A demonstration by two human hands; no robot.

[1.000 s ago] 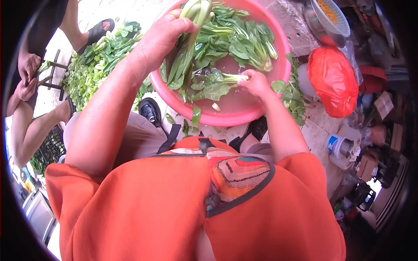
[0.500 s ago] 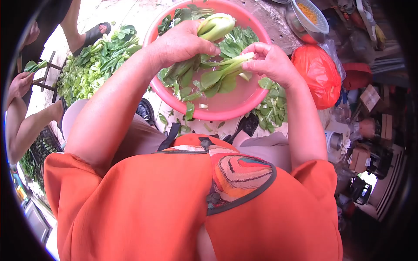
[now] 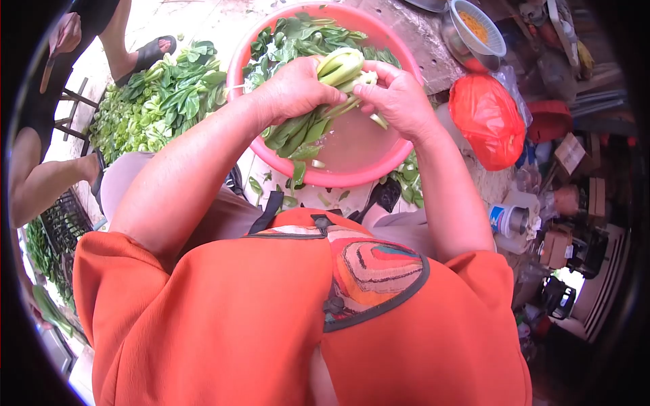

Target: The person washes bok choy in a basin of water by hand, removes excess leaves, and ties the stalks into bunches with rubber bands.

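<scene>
Over the pink basin, my left hand is closed around a bok choy, its pale base up and its leaves hanging down toward me. My right hand meets it from the other side, fingers pinching a loose bok choy stalk against the bunch. Dark leaves hang below both hands. More leafy greens lie in the basin beyond my hands, around cloudy water. Where exactly the right fingertips touch the stalk is partly hidden.
A large heap of bok choy lies on the floor at left, beside a person's sandalled foot. Loose leaves lie right of the basin. Farther right are a red plastic bag and a white strainer bowl with orange shreds.
My right hand has moved left and closer to my left hand, bringing the separate stalk up against the bok choy. The other person's hand at left has moved.
</scene>
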